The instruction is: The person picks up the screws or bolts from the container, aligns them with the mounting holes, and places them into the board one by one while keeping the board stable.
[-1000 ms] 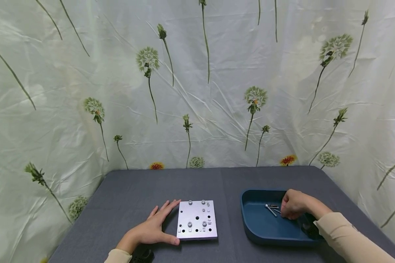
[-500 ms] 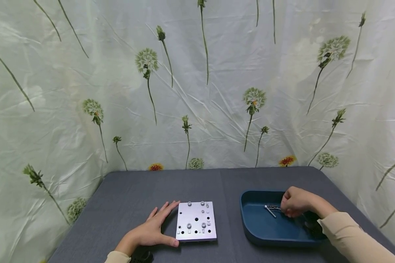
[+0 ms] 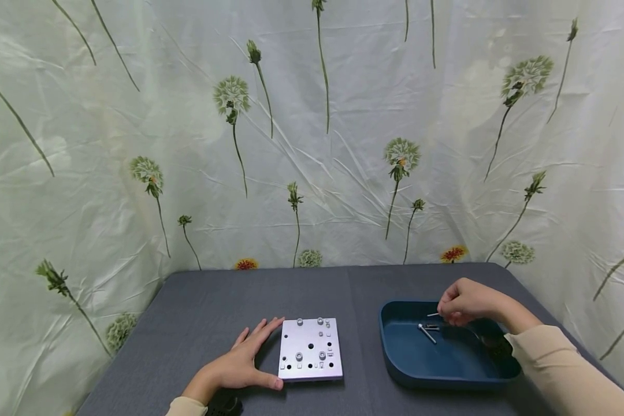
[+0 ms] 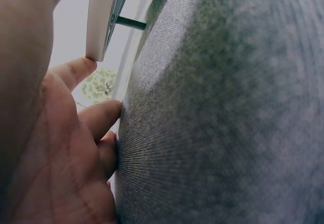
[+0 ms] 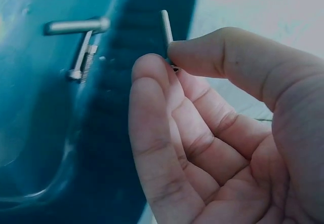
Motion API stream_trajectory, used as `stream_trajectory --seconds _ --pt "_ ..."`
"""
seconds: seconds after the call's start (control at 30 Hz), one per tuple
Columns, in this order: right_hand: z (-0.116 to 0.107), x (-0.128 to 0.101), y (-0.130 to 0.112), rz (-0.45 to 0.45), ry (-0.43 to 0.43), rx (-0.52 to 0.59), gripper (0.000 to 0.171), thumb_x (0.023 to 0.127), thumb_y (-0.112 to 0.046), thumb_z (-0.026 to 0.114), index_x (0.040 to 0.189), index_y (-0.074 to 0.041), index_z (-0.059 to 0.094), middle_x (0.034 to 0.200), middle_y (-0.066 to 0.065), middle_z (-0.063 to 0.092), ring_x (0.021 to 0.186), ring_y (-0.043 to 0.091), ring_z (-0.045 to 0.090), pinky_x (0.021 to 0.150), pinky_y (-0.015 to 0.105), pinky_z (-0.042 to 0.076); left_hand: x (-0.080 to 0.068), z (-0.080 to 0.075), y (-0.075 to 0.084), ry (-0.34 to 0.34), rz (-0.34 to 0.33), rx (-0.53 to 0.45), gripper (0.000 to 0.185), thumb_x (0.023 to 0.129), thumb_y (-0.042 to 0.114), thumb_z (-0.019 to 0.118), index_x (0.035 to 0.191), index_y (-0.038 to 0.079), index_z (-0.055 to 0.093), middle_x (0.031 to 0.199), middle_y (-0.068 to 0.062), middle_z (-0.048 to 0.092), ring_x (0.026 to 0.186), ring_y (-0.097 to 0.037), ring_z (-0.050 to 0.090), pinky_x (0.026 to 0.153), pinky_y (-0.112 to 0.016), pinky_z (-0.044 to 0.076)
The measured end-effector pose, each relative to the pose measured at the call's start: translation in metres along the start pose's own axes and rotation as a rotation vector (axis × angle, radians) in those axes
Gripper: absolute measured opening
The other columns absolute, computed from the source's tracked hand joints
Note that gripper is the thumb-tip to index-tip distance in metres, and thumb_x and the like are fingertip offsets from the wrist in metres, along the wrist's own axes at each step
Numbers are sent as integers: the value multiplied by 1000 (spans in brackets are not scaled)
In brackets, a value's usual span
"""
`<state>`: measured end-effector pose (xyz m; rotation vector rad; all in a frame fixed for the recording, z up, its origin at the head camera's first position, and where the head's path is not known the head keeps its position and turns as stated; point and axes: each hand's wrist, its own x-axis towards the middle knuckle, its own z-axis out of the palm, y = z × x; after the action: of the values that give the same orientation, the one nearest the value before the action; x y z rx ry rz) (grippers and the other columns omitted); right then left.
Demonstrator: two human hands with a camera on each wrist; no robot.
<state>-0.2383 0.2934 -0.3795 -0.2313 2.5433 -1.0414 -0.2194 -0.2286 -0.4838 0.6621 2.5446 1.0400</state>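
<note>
My right hand (image 3: 470,303) pinches a small threaded screw (image 5: 166,26) between thumb and fingertips, above the back part of the blue tray (image 3: 437,370). Its shaft sticks out past the thumb; the head end is mostly hidden by the fingers. Beside the tray, my left hand (image 3: 239,364) lies with fingers spread, thumb and index fingertips at the left corners of a silver metal plate (image 3: 307,335). Socket-head screws stand in the plate, among dark holes and small raised parts. From the left wrist view, threaded shafts (image 4: 131,22) protrude below the plate.
Several loose screws (image 5: 76,26) lie together on the tray floor, one thicker than the others. Grey cloth (image 3: 270,289) covers the table. Behind it hangs a flower-printed curtain (image 3: 343,173). A dark object (image 3: 226,404) is at the left wrist.
The right hand has risen from the tray floor with a screw pinched in its fingertips, moving slightly back. The left hand and the plate have stayed in place.
</note>
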Motion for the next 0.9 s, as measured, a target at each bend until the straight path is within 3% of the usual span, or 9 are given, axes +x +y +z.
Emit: stream_trajectory --seconds 0.23,0.5,0.9 --pt "-7 5 -20 -48 -41 47 19 101 -5 65 102 11 76 75 1 67 72 13 61 69 26 61 0 -1 2 10 -6 9 121 77 52 96 172 24 27 179 -15 25 166 -51 13 125 -82 0" --pt "0 22 -49 -125 -104 119 21 101 -6 66 106 13 74 80 1 70 71 10 61 69 24 59 0 0 1 12 -6 6 121 77 52 96 172 23 27 179 -15 25 166 -51 13 125 -82 -1" --pt "27 47 -95 -190 -91 63 17 101 -11 70 104 4 78 81 2 73 75 13 64 72 28 60 1 -1 -1 8 5 1 121 77 52 95 173 24 26 180 -13 23 167 -49 10 124 -82 -2"
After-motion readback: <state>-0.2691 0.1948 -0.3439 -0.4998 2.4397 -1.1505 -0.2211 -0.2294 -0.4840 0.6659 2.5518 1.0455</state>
